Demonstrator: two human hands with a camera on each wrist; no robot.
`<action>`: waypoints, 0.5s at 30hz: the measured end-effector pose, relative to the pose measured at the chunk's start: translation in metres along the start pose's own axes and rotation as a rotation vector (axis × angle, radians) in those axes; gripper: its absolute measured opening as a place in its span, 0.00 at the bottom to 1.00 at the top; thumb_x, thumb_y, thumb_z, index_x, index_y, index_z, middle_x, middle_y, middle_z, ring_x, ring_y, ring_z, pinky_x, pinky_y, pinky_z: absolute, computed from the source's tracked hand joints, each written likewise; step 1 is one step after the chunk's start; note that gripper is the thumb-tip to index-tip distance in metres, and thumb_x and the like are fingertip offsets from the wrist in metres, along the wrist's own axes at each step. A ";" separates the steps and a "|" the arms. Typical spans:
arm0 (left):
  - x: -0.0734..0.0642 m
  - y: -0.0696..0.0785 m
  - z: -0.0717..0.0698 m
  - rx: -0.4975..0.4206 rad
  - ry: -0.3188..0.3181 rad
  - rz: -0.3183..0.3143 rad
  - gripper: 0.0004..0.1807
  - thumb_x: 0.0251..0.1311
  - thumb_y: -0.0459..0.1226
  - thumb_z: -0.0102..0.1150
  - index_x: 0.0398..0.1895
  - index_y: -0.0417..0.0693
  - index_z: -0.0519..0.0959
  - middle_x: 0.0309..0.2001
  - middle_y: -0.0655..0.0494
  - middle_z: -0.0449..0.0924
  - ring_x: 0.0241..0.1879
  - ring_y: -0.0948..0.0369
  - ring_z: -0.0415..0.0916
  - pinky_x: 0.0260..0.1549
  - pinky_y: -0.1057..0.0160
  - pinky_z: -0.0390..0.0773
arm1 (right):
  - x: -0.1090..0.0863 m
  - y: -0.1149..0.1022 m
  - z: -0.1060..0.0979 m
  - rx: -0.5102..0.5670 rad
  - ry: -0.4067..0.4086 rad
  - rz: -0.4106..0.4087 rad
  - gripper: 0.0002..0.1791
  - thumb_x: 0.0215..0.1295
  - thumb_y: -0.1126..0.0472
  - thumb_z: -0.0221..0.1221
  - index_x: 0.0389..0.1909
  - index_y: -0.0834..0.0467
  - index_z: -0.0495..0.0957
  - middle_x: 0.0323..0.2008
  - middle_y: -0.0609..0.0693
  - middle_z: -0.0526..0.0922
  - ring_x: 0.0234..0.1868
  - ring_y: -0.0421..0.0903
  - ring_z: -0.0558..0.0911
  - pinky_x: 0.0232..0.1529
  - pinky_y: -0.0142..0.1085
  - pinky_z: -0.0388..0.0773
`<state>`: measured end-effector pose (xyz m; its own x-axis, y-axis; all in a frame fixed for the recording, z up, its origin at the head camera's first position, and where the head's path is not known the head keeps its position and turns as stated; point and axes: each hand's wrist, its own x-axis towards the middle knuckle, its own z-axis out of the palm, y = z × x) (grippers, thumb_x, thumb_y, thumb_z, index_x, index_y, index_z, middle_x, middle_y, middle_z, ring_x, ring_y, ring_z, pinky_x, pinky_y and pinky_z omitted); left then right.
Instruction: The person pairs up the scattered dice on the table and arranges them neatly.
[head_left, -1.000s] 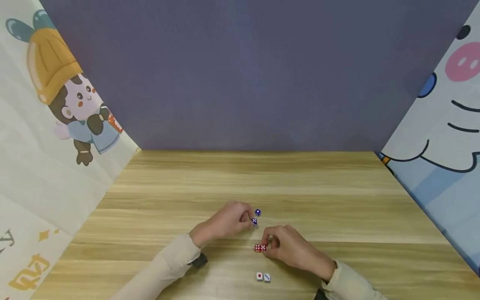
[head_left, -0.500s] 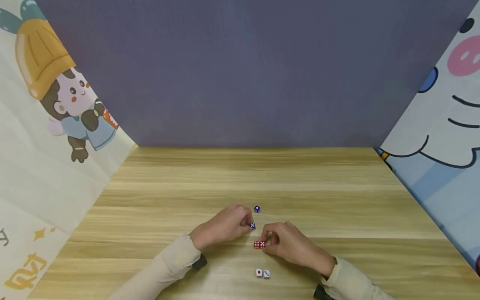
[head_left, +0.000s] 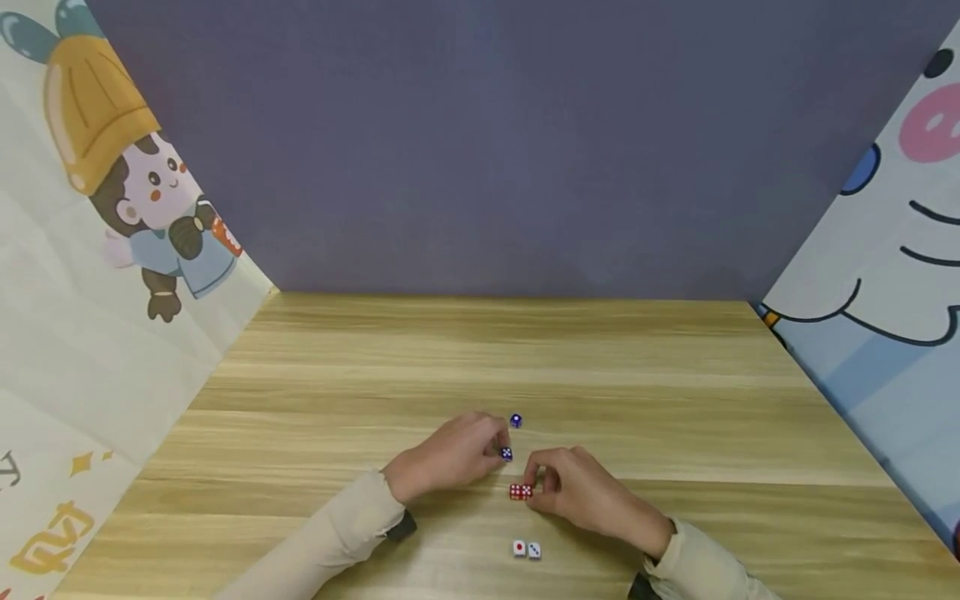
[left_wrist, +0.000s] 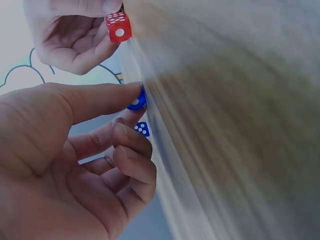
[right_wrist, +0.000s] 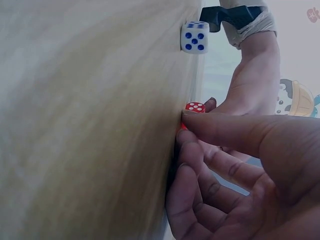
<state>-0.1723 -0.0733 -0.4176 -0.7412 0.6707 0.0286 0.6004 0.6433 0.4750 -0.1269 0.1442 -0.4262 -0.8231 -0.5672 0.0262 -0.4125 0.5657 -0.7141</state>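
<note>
In the head view my left hand (head_left: 452, 452) pinches a blue die (head_left: 507, 454) between thumb and finger, low at the tabletop. The left wrist view shows that blue die (left_wrist: 135, 102) partly covered by the fingertips. Slightly farther off sits a second blue die (head_left: 516, 421), apart from it. My right hand (head_left: 579, 489) pinches the right-hand red die (head_left: 527, 492), which stands side by side with another red die (head_left: 514, 492). Nearer the person, two white dice (head_left: 519, 548) lie close together, one with a red dot up.
The wooden tabletop (head_left: 375, 358) runs back to a dark grey panel (head_left: 480, 150). Cartoon-printed sheets line the left side (head_left: 45, 333) and the right side (head_left: 885, 358). Both wrists carry black straps (head_left: 402, 527) below pale sleeves.
My left hand has drawn one blue die toward the person, away from the other blue die and closer to the red pair. The right hand stays at the red dice.
</note>
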 end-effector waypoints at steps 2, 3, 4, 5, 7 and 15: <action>0.000 -0.001 0.001 -0.014 -0.006 -0.011 0.08 0.56 0.36 0.70 0.38 0.47 0.82 0.33 0.61 0.82 0.30 0.72 0.75 0.33 0.74 0.77 | -0.001 0.000 0.001 -0.003 0.001 0.001 0.10 0.52 0.65 0.72 0.29 0.49 0.80 0.16 0.37 0.74 0.17 0.31 0.71 0.17 0.28 0.68; 0.000 -0.002 0.001 -0.027 -0.010 -0.018 0.08 0.56 0.36 0.70 0.38 0.47 0.82 0.33 0.62 0.81 0.29 0.72 0.75 0.32 0.74 0.77 | -0.001 0.000 0.001 -0.005 0.002 0.001 0.10 0.52 0.65 0.72 0.29 0.49 0.80 0.16 0.37 0.74 0.17 0.31 0.71 0.17 0.28 0.68; 0.001 -0.003 0.001 -0.040 -0.014 -0.023 0.08 0.56 0.36 0.70 0.38 0.48 0.82 0.32 0.63 0.81 0.28 0.72 0.74 0.31 0.74 0.77 | -0.001 0.000 0.001 -0.006 0.003 0.002 0.11 0.52 0.65 0.72 0.29 0.49 0.80 0.16 0.36 0.74 0.17 0.31 0.71 0.17 0.28 0.68; 0.001 -0.003 0.001 -0.055 -0.016 -0.029 0.08 0.56 0.35 0.70 0.38 0.48 0.82 0.31 0.64 0.80 0.28 0.72 0.74 0.31 0.73 0.76 | -0.001 0.000 0.001 -0.008 0.006 0.001 0.11 0.52 0.64 0.72 0.29 0.49 0.80 0.16 0.36 0.74 0.17 0.31 0.71 0.17 0.28 0.68; 0.001 -0.005 0.001 -0.086 -0.018 -0.034 0.07 0.56 0.35 0.70 0.37 0.47 0.82 0.29 0.66 0.78 0.26 0.71 0.73 0.29 0.73 0.76 | -0.001 0.000 0.001 -0.007 0.010 -0.004 0.11 0.52 0.64 0.72 0.29 0.49 0.80 0.16 0.36 0.74 0.17 0.31 0.71 0.17 0.28 0.68; 0.003 -0.008 0.002 -0.112 -0.005 -0.029 0.07 0.55 0.34 0.70 0.36 0.47 0.82 0.26 0.67 0.76 0.24 0.71 0.72 0.27 0.72 0.75 | -0.003 -0.004 -0.005 -0.050 -0.036 0.028 0.11 0.53 0.65 0.71 0.33 0.49 0.80 0.17 0.37 0.74 0.17 0.31 0.71 0.18 0.29 0.68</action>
<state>-0.1785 -0.0753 -0.4228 -0.7561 0.6544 0.0086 0.5409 0.6176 0.5710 -0.1248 0.1469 -0.4195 -0.8208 -0.5709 -0.0192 -0.4087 0.6104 -0.6785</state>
